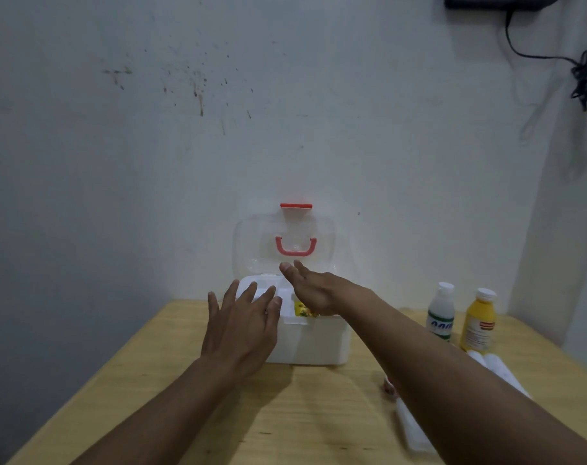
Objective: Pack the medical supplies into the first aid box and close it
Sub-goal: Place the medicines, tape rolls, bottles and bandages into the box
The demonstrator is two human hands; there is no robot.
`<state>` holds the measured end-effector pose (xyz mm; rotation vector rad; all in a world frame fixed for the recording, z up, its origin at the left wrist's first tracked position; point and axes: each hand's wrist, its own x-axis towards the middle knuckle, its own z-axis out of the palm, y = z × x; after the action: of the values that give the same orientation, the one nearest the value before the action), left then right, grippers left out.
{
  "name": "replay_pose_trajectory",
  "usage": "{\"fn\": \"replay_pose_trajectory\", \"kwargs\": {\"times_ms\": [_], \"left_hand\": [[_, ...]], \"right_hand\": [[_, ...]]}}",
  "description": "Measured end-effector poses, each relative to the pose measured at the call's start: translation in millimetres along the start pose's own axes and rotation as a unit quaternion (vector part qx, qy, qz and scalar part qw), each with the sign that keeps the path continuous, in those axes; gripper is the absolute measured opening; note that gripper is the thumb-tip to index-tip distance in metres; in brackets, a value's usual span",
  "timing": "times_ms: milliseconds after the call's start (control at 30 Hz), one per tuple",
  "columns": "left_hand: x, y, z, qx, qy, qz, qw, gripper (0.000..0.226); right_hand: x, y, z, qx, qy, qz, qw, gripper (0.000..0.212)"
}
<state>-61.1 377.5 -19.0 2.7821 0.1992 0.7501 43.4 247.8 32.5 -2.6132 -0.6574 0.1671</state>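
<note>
Right forearm hides white rolls (500,370) partly — small red item (388,386) unidentifiable.

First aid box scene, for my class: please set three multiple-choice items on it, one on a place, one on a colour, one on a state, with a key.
1. Where do the two bottles stand, as the person sees them?
A. right of the first aid box
B. left of it
C. inside it

2. What colour is the handle on the lid?
A. blue
B. red
C. black

3. How is the lid?
A. shut
B. taken off and lying on the table
C. open, standing upright

Key:
1 A: the white bottle and the yellow bottle stand on the table to the right of the first aid box.
2 B: the handle is red.
3 C: the clear lid stands up behind the box, with the left hand and right hand open in front.
</note>
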Motion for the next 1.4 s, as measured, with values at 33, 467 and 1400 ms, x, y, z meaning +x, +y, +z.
{"fn": "replay_pose_trajectory", "kwargs": {"times_ms": [33,467,1400], "left_hand": [[0.1,0.1,0.3,0.000,-0.001,-0.001,1.000,0.071],[0.0,-0.3,-2.7,-0.004,-0.009,-0.006,1.000,0.064],[-41.0,61.6,-9.2,0.084,-0.066,0.056,0.993,0.062]], "right_hand": [[0.2,1.1,0.2,0.001,0.004,0.003,1.000,0.086],[0.1,2.1,0.7,0.047,0.018,0.001,0.999,0.089],[-150.2,43.2,-51.2,-0.085,0.031,0.022,0.996,0.066]]}}
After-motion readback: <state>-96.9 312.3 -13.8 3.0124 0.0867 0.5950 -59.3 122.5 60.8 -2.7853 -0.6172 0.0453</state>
